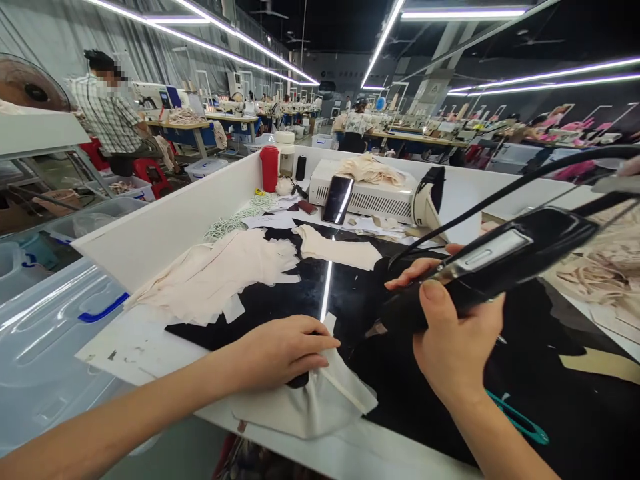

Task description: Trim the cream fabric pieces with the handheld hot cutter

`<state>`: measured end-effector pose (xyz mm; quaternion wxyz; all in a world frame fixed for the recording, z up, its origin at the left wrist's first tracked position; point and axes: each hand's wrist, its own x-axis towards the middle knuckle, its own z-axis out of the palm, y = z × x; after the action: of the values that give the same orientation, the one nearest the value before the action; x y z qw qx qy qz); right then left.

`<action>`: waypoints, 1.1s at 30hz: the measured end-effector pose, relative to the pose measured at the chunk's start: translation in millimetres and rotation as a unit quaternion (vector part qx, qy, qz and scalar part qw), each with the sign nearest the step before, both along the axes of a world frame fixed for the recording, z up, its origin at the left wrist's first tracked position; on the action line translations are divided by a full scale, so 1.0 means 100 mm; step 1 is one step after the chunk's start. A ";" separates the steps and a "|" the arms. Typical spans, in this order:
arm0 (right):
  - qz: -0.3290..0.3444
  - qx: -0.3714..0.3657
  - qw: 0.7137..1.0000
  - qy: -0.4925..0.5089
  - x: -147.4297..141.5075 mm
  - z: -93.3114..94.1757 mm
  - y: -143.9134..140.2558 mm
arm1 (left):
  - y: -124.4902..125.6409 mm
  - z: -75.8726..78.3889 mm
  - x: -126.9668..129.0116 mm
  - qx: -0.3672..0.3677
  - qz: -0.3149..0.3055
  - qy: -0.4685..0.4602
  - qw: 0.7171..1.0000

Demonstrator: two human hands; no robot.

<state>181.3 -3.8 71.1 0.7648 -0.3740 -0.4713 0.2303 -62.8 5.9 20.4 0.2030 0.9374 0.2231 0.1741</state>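
My left hand [280, 350] rests at the table's near edge, fingers closed on the edge of a pale cream fabric piece [300, 408]. Part of that fabric hangs over the front edge, and a folded strip runs along its right side. My right hand [460, 343] grips a black corded hand tool [520, 250] with a silver plate on its body. The tool tilts down to the left over the black work surface [415, 400], right of the fabric. Its working end is dark and hard to make out. A fanned stack of cream fabric pieces [215, 270] lies beyond my left hand.
A single cream piece [340, 248] lies further back. Behind it are a phone [338, 200], a white vented box [380, 193] and a red container [269, 169]. Teal looped handles [523, 421] lie near my right forearm. A cable arcs over the right side. A person [107, 110] sits at far left.
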 end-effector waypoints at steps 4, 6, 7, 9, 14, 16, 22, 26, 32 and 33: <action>-0.045 -0.050 0.995 -0.068 0.28 -0.01 -0.04 | 0.00 0.02 0.10 0.030 0.020 -0.021 0.999; -0.085 -0.084 0.985 -0.124 0.42 -0.02 -0.08 | -0.02 0.00 0.18 0.055 0.011 -0.030 0.998; -0.105 -0.101 0.977 -0.154 0.48 -0.03 -0.10 | -0.03 -0.02 0.22 0.064 0.006 -0.030 0.997; -0.134 -0.138 0.959 -0.206 0.60 -0.06 -0.16 | -0.05 -0.05 0.29 0.075 0.000 -0.018 0.997; -0.122 -0.204 0.911 -0.338 0.94 -0.30 -0.33 | -0.11 -0.10 0.40 0.066 0.021 0.030 0.997; -0.120 -0.223 0.881 -0.400 1.16 -0.46 -0.43 | -0.12 -0.10 0.41 0.064 0.029 0.043 0.997; -0.106 -0.251 0.815 -0.512 1.97 -1.02 -0.78 | -0.11 0.03 0.40 0.034 0.087 0.122 0.988; -0.090 -0.244 0.776 -0.574 2.19 -1.19 -0.92 | -0.11 0.21 0.38 -0.080 0.143 0.136 0.977; -0.100 -0.150 0.761 -0.623 1.97 -1.20 -0.83 | -0.11 0.33 0.35 -0.298 0.204 0.066 0.930; -0.103 -0.142 0.762 -0.623 1.94 -1.19 -0.82 | -0.10 0.32 0.34 -0.317 0.212 0.052 0.923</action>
<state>375.7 -86.0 -47.6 0.2598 -0.5855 -0.7647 -0.0700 -28.8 -4.5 52.5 0.4364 0.7627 0.4699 0.0845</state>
